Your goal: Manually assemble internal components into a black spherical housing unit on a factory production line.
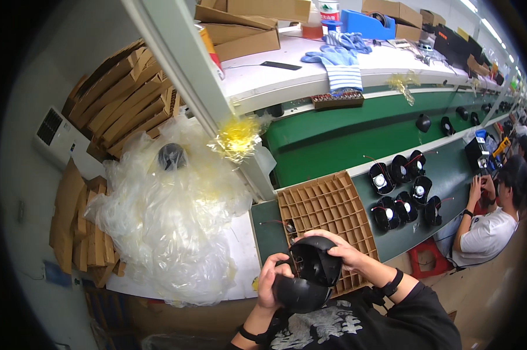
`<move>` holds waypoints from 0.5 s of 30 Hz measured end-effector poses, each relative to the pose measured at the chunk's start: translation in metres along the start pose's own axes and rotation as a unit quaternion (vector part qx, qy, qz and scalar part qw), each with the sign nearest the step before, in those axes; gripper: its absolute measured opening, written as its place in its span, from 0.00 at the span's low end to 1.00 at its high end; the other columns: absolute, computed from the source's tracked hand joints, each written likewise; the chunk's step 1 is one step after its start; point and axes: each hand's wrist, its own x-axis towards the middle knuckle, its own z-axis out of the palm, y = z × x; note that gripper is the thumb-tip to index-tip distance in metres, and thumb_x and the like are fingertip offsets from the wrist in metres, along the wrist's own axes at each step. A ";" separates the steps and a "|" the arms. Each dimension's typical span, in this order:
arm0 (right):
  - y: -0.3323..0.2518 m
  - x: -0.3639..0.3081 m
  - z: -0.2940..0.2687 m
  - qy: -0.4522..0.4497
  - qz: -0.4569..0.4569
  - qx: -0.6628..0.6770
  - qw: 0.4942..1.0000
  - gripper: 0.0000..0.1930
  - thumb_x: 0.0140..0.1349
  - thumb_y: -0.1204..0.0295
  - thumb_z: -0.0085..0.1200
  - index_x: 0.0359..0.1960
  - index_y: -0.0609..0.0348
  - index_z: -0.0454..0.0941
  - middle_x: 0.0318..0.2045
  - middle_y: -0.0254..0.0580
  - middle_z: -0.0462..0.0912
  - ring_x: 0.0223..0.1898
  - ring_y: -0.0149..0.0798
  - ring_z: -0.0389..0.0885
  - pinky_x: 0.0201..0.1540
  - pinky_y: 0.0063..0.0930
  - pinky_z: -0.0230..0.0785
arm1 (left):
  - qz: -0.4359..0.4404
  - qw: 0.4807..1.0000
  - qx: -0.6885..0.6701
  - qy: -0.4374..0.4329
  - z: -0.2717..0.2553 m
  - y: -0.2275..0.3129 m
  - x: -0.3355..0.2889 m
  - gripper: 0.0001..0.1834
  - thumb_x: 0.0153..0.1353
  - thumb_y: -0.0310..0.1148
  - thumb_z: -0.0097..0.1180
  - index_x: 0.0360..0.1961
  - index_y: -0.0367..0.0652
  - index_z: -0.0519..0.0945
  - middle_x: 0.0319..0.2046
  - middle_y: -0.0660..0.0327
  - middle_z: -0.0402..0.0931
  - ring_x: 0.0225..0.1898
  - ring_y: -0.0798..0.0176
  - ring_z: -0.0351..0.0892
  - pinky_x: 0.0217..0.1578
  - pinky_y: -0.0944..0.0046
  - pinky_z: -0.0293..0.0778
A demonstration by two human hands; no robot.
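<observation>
Close in front of my body I hold a black rounded plastic housing (303,291), its dark hollow inside turned upward. My left hand (271,279) is closed round its lower left side. At the upper right my right hand (340,247) grips a second curved black shell part (327,265), which meets or overlaps the first. I cannot tell whether the two are joined. Just beyond my hands lies a cardboard divider grid (327,204), with a small part on a thin wire (289,225) at its left edge.
Several black housings with speakers and wires (405,170) stand on the bench to the right. Beyond runs a green conveyor belt (333,134). Crumpled clear plastic bags (176,233) heap up at left, beside a metal post (187,81). A co-worker (488,221) sits at right by a red stool (428,258).
</observation>
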 end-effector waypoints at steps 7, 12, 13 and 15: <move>0.006 -0.011 -0.024 0.296 0.000 0.318 0.901 0.28 0.62 0.53 0.50 0.55 0.63 0.69 0.48 0.50 0.78 0.47 0.46 0.78 0.54 0.45 0.71 | 0.022 0.998 -0.061 0.002 -0.001 -0.016 0.013 0.24 0.66 0.49 0.35 0.22 0.41 0.65 0.16 0.62 0.61 0.17 0.68 0.56 0.21 0.66 0.56; 0.014 0.009 -0.031 0.357 -0.037 0.381 0.852 0.22 0.64 0.53 0.49 0.51 0.56 0.72 0.47 0.44 0.78 0.46 0.43 0.78 0.54 0.46 0.70 | 0.077 0.997 -0.005 -0.020 0.002 -0.022 0.019 0.22 0.66 0.46 0.37 0.18 0.43 0.63 0.14 0.63 0.59 0.16 0.68 0.54 0.21 0.66 0.56; 0.014 0.012 -0.034 0.354 -0.030 0.381 0.854 0.22 0.64 0.53 0.49 0.51 0.56 0.72 0.47 0.44 0.78 0.46 0.43 0.78 0.54 0.46 0.70 | 0.081 0.997 -0.004 -0.014 0.004 -0.021 0.017 0.22 0.66 0.46 0.37 0.18 0.43 0.63 0.14 0.63 0.59 0.16 0.68 0.54 0.21 0.66 0.56; 0.012 0.018 -0.049 0.362 -0.113 0.479 0.791 0.22 0.63 0.53 0.51 0.52 0.55 0.71 0.46 0.44 0.78 0.45 0.42 0.78 0.54 0.46 0.69 | -0.064 0.997 0.048 0.004 0.010 -0.020 0.012 0.21 0.65 0.43 0.41 0.17 0.44 0.63 0.13 0.63 0.59 0.16 0.68 0.54 0.21 0.66 0.56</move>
